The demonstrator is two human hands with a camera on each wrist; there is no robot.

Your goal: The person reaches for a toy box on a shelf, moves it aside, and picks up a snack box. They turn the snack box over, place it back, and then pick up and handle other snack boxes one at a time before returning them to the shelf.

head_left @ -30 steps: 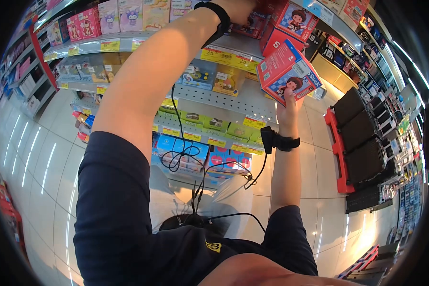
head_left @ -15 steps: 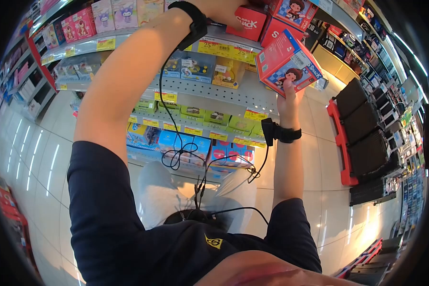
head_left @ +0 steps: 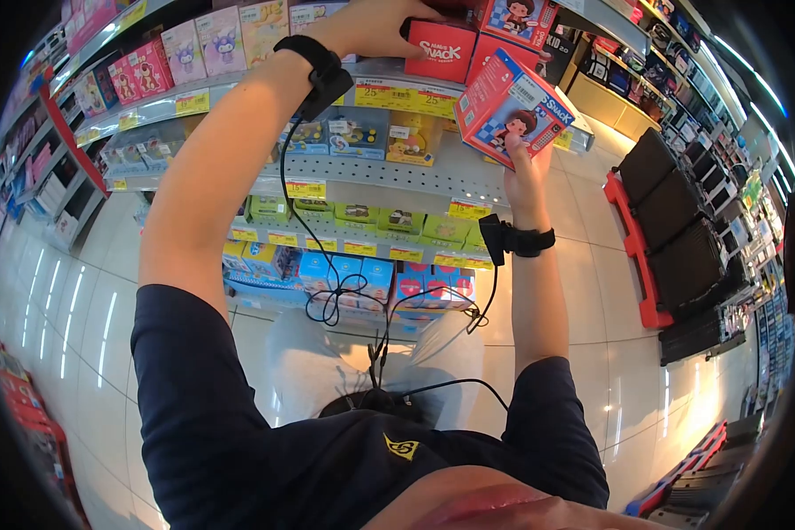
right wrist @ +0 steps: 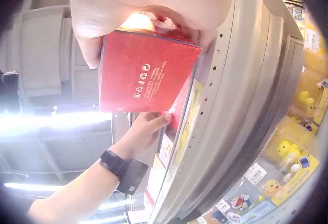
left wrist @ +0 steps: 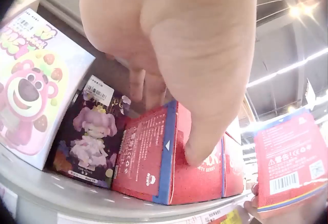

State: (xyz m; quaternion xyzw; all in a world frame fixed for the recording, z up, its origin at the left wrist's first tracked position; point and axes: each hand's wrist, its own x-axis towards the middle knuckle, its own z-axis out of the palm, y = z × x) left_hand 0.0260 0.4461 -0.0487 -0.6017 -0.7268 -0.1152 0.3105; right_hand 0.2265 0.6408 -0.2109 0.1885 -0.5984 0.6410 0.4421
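Observation:
My left hand [head_left: 373, 28] is at the upper shelf, thumb on the front of a red Snack box [head_left: 439, 53] and fingers reaching around its far side. In the left wrist view this box [left wrist: 143, 152] stands on the shelf, its side printed with white text. My right hand [head_left: 526, 185] grips a second red Snack box [head_left: 508, 102] in front of the shelf, tilted, with a cartoon figure facing up. The right wrist view shows a red face of that held box [right wrist: 146, 75] below the palm.
More red boxes [head_left: 517, 19] are stacked just behind the held one. A dark box [left wrist: 89, 132] and a pink bear box [left wrist: 31, 91] stand beside the left one. Lower shelves carry yellow boxes [head_left: 412, 141] and green boxes [head_left: 402, 221]. Black cables [head_left: 336, 296] hang from the wrists.
My left hand has come back leftward from deeper on the shelf, and the red box by it now shows at the shelf front. The right hand keeps its box with little movement.

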